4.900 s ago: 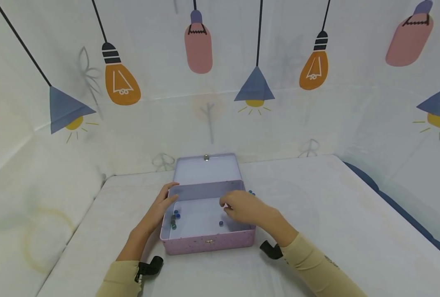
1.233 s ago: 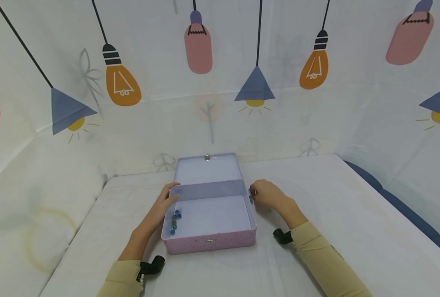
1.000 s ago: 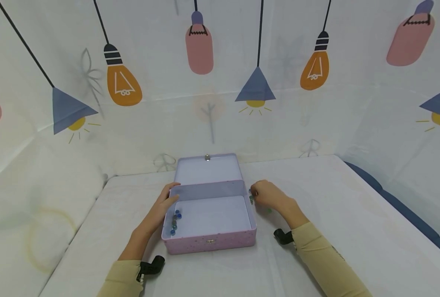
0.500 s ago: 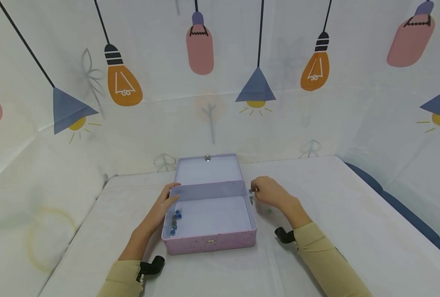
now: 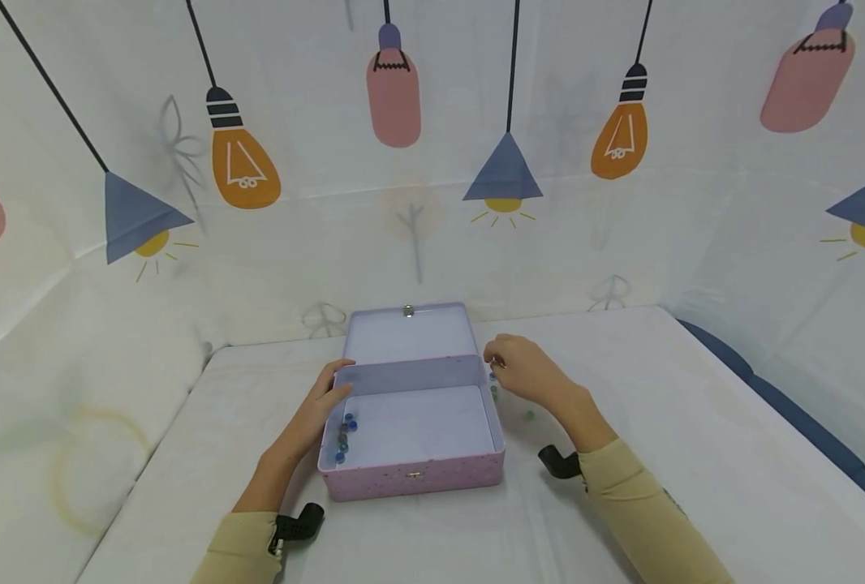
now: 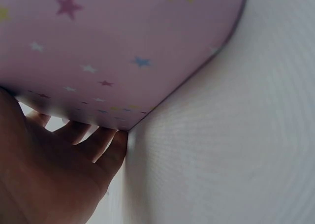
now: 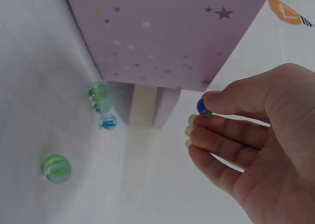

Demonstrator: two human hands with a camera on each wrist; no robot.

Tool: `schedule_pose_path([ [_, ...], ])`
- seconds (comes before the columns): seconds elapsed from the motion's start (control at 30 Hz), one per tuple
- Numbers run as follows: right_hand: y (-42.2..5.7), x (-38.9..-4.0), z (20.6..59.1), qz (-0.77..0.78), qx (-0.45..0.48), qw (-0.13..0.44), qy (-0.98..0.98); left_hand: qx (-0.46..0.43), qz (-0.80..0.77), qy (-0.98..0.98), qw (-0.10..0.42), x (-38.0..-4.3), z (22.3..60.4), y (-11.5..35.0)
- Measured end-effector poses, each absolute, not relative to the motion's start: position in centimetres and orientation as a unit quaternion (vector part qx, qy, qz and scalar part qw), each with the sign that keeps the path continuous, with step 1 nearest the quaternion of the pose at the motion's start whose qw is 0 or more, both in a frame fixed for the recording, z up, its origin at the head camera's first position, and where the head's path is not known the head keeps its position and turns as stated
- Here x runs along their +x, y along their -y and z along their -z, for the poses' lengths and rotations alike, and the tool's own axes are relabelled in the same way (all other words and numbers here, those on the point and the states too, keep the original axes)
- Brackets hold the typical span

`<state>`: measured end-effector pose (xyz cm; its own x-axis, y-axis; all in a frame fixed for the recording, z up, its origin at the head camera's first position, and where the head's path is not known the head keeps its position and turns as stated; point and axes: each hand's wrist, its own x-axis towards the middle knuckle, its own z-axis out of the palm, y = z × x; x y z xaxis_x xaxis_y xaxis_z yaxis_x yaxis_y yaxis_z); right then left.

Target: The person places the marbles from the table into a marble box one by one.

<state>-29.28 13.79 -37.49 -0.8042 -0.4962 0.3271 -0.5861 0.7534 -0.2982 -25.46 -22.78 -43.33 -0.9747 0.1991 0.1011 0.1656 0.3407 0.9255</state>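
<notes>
A pink tin box (image 5: 447, 470) with a star pattern stands with its lid (image 5: 410, 334) folded back. My left hand (image 5: 319, 412) grips its left wall, thumb over the rim; in the left wrist view the fingers lie along the outside. Several marbles (image 5: 343, 438) sit inside along the left wall. Just beyond the box's right wall, my right hand (image 5: 531, 373) pinches a blue marble (image 7: 202, 107) between thumb and finger, raised off the table. Below it lie a blue-striped marble (image 7: 108, 121), two greenish marbles (image 7: 98, 92) by the box, and a green-striped one (image 7: 57, 169) farther out.
A white cloth covers the table (image 5: 622, 389). Behind it hangs a pale curtain (image 5: 316, 243) printed with lamps and bulbs. Black wrist cameras (image 5: 299, 521) sit at both wrists.
My right hand earlier was over the box, then reached down to the marbles at its right; now it has risen with a blue marble. One more blue marble lies inside. The left hand stays put.
</notes>
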Motion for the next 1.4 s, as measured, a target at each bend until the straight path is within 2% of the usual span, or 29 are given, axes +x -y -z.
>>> schedule_pose_path([
  [0.27, -12.9, -28.2, 36.6, -0.203, 0.319, 0.135, 0.916, 0.114, -0.564, -0.818, 0.013, -25.5, 43.4, 22.8],
  [0.53, -11.8, -27.7, 36.7, -0.193, 0.324, 0.114, 0.919, 0.113, -0.566, -0.816, 0.008, -25.5, 43.6, 22.8],
  [1.1, -11.0, -26.4, 36.6, -0.133, 0.361, 0.182, 0.905, 0.113, -0.567, -0.816, 0.009, -25.4, 43.3, 22.7],
  [1.4, -9.3, -25.6, 37.4, -0.104, 0.398, 0.151, 0.899, 0.105, -0.555, -0.825, 0.013, -25.3, 43.3, 22.7],
])
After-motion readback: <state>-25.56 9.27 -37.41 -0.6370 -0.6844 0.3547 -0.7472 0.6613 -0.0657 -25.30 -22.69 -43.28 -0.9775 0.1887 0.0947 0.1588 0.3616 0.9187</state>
